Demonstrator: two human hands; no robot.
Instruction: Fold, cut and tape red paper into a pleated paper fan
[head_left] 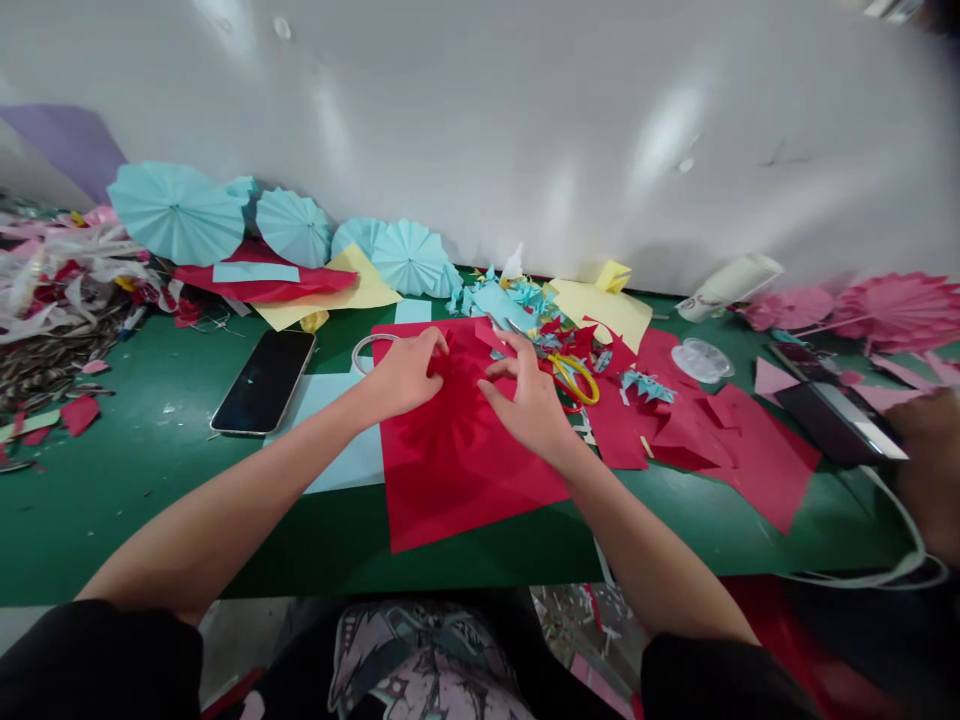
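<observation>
A red pleated paper rosette [454, 412] rests on a larger red paper sheet [427, 515] in front of me; red on red, its outline is hard to make out. My left hand [405, 374] is over the rosette's left side, thumb and forefinger curved and apart. Opposite it, my right hand [526, 398] hovers at the right side with its fingers bent and spread. Whether the fingertips touch the pleats is not clear. Just right of my right hand lie scissors with yellow handles [576, 378]. Light blue paper [337, 450] sticks out from under the red sheet.
A phone [264, 382] lies left on the green table [172, 520]. Blue paper rosettes [409, 258] lean along the wall. Red paper scraps [757, 450], a clear plastic disc [702, 360] and a dark device with a white cable [840, 425] lie right, near another person's blurred hand [930, 470].
</observation>
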